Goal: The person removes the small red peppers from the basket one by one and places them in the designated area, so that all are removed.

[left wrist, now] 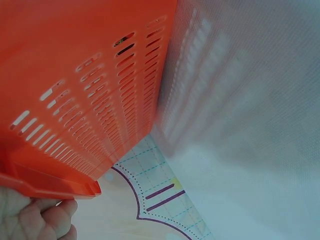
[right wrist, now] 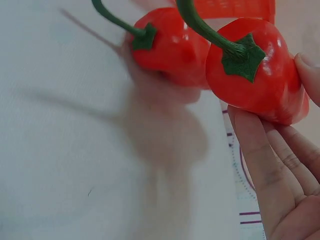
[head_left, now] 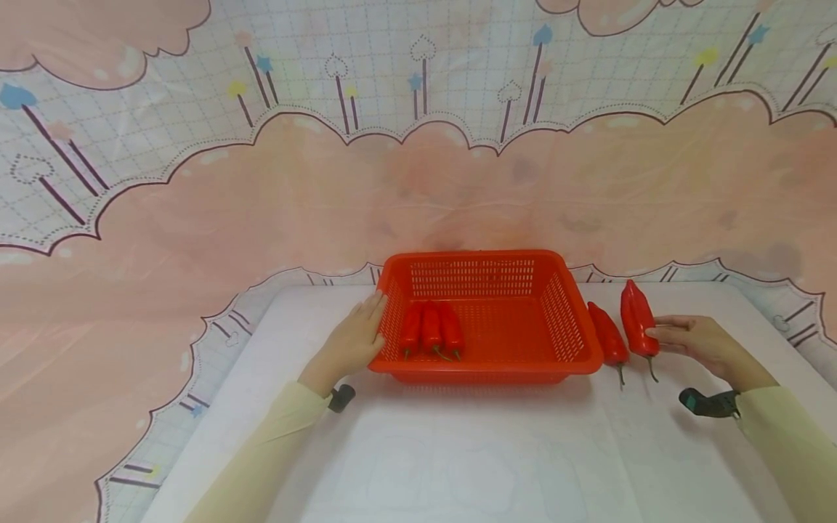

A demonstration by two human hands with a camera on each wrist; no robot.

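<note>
My right hand (head_left: 696,341) pinches a long red pepper (head_left: 636,316) between thumb and fingers. In the right wrist view, this pepper (right wrist: 252,75) shows its green stem toward the camera, above a shadow on the table. Another red pepper (head_left: 608,335) lies just left of it, beside the basket's right wall. My left hand (head_left: 353,334) rests at the left rim of a red slotted plastic basket (head_left: 484,367), fingers extended. From the left wrist, that hand (left wrist: 37,217) is partly visible against the rim. Three red peppers (head_left: 430,330) lie side by side in the basket's left part.
The basket stands toward the back of a white-covered table (head_left: 458,457). Behind the table hangs a patterned pink and white cloth (head_left: 458,189). Dark devices (head_left: 709,403) are strapped at both wrists.
</note>
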